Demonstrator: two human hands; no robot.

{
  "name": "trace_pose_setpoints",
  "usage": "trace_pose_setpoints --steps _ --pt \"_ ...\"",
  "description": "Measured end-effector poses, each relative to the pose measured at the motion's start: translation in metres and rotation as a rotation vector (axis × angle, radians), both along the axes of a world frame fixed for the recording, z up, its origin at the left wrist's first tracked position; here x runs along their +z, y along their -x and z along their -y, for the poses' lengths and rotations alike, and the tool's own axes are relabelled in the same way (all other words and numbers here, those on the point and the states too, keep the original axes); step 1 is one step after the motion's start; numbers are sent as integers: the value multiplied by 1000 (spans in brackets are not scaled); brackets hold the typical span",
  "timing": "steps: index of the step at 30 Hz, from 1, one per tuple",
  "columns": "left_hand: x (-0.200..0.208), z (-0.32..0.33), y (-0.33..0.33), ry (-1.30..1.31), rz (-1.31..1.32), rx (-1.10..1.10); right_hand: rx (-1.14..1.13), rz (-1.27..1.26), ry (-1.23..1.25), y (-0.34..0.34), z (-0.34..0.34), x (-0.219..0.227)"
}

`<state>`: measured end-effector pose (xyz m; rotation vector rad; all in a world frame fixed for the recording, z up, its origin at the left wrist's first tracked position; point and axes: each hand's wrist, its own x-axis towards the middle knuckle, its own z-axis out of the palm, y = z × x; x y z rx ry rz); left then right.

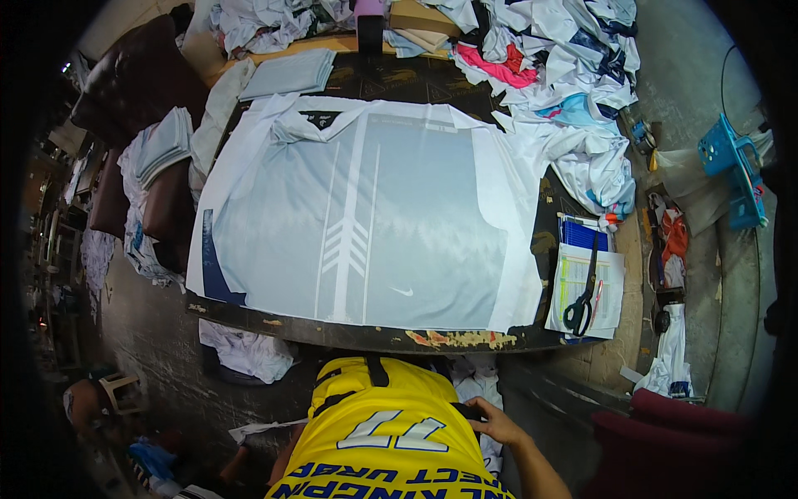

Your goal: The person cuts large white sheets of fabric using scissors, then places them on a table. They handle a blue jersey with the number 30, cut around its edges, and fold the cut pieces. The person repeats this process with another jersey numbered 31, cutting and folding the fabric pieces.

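A white and light grey sports jersey (391, 224) lies spread flat, face up, on the dark work table (465, 339). White stripes and an arrow pattern run down its middle. My own yellow shirt (386, 432) fills the lower middle of the view. Down at my right hip, below the table edge, my right hand (497, 422) curls its fingers on a small black object (468, 410); what that object is cannot be made out. My left hand does not show anywhere.
Black-handled scissors (582, 303) lie on papers (611, 287) at the table's right end. A heap of white, blue and pink garments (573, 75) covers the far right. Folded grey stacks (287, 75) sit at the back left. A blue plastic basket (736, 166) stands far right.
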<state>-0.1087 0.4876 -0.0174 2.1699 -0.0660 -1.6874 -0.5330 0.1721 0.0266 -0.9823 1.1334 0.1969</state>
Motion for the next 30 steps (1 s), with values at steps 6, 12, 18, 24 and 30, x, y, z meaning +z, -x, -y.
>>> trace_pose_setpoints --steps 6,12,18,24,30 --pt "-6 0 -5 -9 14 -23 4 15 54 5 -5 10" --pt "-11 7 -14 -8 18 -35 34 17 29 4 -8 10" --pt "-15 7 -15 8 4 -29 -3 128 -9 7 -10 14" --pt "-20 1 -19 17 -4 -15 -75 49 -51 -12 -3 30" --pt "-30 7 -24 41 -5 -1 25 -36 44 -30 6 28"
